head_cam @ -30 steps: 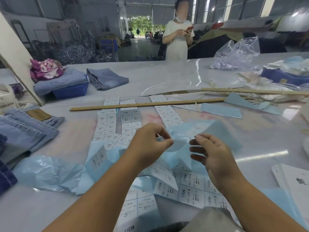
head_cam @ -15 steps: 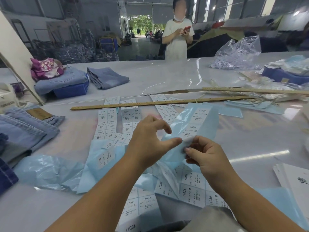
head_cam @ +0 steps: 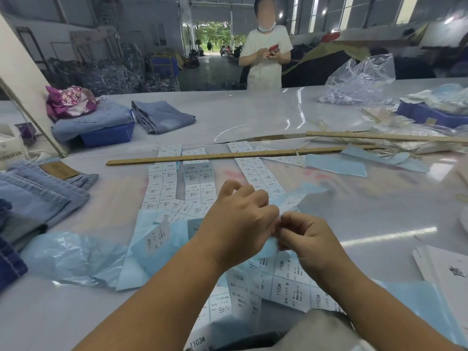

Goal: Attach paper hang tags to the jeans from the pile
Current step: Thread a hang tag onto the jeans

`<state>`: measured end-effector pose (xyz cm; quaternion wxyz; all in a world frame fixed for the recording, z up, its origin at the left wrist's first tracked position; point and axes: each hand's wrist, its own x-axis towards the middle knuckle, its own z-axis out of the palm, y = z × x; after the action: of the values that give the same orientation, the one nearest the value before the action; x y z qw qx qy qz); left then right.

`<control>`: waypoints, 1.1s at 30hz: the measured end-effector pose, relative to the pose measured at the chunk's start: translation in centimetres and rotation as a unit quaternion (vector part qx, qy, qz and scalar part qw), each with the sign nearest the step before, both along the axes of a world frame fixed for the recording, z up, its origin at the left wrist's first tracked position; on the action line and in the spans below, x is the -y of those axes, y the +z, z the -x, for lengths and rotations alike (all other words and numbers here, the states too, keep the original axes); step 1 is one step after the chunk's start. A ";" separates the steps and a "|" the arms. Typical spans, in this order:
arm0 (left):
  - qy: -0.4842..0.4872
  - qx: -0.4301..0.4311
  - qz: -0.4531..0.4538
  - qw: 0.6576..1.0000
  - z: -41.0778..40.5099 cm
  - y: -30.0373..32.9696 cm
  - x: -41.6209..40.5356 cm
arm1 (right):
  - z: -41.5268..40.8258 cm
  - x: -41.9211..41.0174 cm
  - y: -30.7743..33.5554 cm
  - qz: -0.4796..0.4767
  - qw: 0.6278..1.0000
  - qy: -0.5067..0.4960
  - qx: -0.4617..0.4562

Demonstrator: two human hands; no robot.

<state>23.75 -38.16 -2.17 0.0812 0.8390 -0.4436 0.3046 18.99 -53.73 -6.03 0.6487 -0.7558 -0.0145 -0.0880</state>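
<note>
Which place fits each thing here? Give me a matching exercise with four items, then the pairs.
Things:
1. long wooden ruler
2. folded jeans with leather patch
3. clear plastic bag
4. blue backing strip

Places:
A. far right of the table
B. pinched between both hands
C. lying across the label sheets
D. left edge of the table

Pairs: 1-C, 2-D, 3-A, 4-B

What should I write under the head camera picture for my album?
Two hands, left hand and right hand, pinch a blue label strip above sticker sheets on the table.
</note>
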 end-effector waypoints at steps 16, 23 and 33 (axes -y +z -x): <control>0.076 -0.408 0.398 0.818 -1.3 0.8 -0.3 | -1.0 1.1 -2.1 0.024 0.986 -0.107 -0.122; 0.053 -0.372 0.376 0.847 -0.4 1.7 0.3 | -1.4 2.2 -1.7 0.116 0.964 -0.154 -0.182; -0.019 -0.372 0.190 0.908 4.6 7.5 5.0 | 4.3 8.2 7.6 -0.043 0.988 -0.095 -0.116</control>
<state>19.13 -43.19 5.36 0.4041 0.8514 -0.3312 0.0472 14.69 -61.95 1.56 0.6662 -0.7305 0.1367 -0.0617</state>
